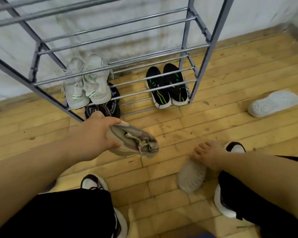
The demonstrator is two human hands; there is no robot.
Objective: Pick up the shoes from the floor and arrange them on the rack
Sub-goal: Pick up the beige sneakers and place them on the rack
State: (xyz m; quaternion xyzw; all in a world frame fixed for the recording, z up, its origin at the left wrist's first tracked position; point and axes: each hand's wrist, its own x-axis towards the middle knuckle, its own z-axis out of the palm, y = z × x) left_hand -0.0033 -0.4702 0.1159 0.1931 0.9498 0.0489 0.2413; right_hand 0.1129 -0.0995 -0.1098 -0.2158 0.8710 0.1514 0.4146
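My left hand [95, 136] grips a beige and pink sneaker [136, 141] by its heel, tilted just above the wooden floor in front of the rack. My right hand [207, 156] rests on the matching beige sneaker [190, 177], which lies sole-up on the floor; whether its fingers grip it cannot be told. The grey metal shoe rack [203, 54] stands against the wall. On a low shelf sits a white pair [86, 83]. A black and green pair [167, 86] sits at the bottom right. A dark pair [108, 109] is partly hidden under the white one.
A single white shoe [273, 103] lies sole-up on the floor right of the rack. My own feet in black and white shoes [95, 182] and black-clad knees fill the bottom of the view. The rack's upper shelves hold nothing visible.
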